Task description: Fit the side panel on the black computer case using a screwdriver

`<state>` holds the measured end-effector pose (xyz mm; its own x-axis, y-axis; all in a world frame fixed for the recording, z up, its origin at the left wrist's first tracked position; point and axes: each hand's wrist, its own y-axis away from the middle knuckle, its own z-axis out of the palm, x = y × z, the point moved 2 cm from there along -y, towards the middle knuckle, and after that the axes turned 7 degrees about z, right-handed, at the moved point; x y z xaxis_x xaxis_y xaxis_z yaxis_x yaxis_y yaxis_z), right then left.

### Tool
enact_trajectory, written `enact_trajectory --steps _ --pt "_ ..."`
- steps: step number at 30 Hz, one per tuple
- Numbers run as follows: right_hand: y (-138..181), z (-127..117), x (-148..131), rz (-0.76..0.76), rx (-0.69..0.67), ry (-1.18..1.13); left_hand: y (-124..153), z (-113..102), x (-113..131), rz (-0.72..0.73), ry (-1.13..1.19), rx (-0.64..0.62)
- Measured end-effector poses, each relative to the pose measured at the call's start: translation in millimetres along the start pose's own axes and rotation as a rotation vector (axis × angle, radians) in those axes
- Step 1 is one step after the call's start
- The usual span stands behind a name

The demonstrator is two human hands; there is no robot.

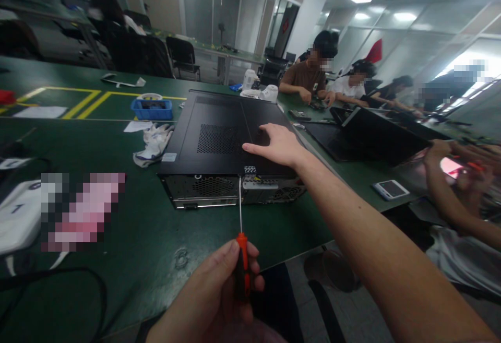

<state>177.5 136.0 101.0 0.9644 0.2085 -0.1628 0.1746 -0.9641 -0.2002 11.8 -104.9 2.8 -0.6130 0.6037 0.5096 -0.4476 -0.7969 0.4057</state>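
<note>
A black computer case (230, 108) lies flat on the green table, its rear panel facing me. My left hand (230, 275) is wrapped round the red and black handle of a screwdriver (240, 212). The screwdriver's metal shaft points away from me, and its tip meets the upper edge of the rear panel near the middle; the screw there is too small to make out. On top of the case, my right hand (279, 144) rests with fingers spread, to the right of the perforated vent area.
Left of the case are white gloves (154, 142) and a blue bin (152, 109). A white device (19, 215), a blurred pink item (88, 210) and black cable (94, 275) lie nearer. To the right are a small white-framed device (390, 189) and co-workers (313, 74).
</note>
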Motion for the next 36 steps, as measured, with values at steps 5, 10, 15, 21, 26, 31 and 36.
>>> enact_trajectory --steps 5,10,15,21,26,31,36 --pt "0.5 0.0 0.0 0.002 -0.004 -0.005 1.3 0.9 2.2 0.017 -0.024 -0.008" --pt "0.1 0.3 0.2 -0.002 -0.001 0.004 0.3 2.9 3.4 0.003 -0.011 0.006" --pt "-0.3 0.5 0.2 0.005 0.000 0.013 -1.2 1.1 1.2 -0.025 0.032 0.031" --pt "1.8 -1.3 -1.2 0.004 0.001 0.010 -1.9 1.3 1.2 0.037 0.005 0.026" --pt "1.3 -0.9 -0.9 0.007 0.002 0.004 -1.8 0.5 1.1 -0.002 0.006 0.048" --pt "0.3 0.1 0.1 -0.001 0.000 0.002 1.0 1.9 2.0 0.040 0.031 0.044" --pt "0.8 -0.5 -0.2 0.003 0.001 0.000 -0.9 1.8 1.1 0.027 0.019 0.026"
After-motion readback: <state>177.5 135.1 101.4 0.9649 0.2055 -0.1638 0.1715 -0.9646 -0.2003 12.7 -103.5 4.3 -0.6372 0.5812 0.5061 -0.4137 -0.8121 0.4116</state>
